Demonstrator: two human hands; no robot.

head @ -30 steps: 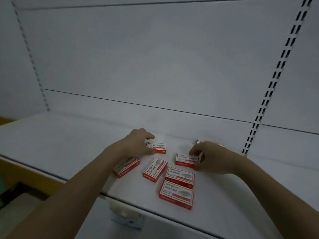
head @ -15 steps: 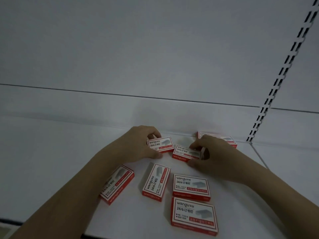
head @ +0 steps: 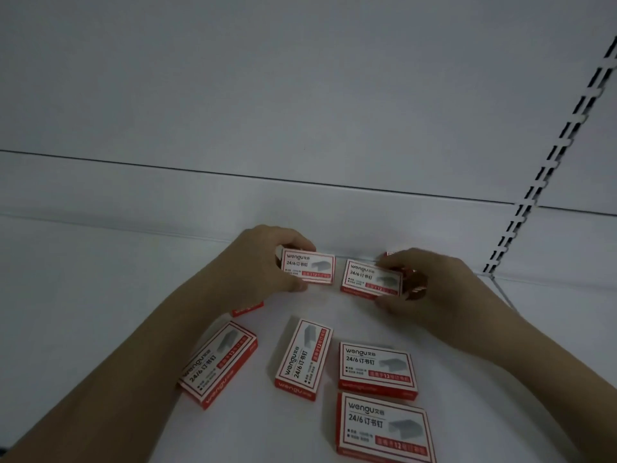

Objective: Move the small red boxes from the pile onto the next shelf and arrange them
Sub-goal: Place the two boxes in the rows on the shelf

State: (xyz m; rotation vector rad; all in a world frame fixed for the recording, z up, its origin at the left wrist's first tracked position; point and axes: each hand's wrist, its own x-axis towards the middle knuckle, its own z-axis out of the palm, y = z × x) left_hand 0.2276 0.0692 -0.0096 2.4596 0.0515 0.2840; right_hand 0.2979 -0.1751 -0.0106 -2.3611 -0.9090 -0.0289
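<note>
Both hands grip staple boxes at the far edge of the shelf point(head: 100, 295).

Left hand point(head: 263, 265) fingers close on a staple box point(head: 309, 269); right hand point(head: 430, 282) fingers close on a second staple box point(head: 370, 280), just right of it. Both long axes run left-right. Four loose boxes point(head: 302, 359) lie nearer.

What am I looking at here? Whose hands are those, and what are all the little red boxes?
There is no machine here. A person wears a camera on their head, so you see their own two hands from above. The left hand has its grip on one staple box. The right hand holds a second staple box. Both boxes are near the back of a white shelf. Four more red and white boxes lie loose in front, some turned crooked, and bits of others peek out behind the hands.
</note>
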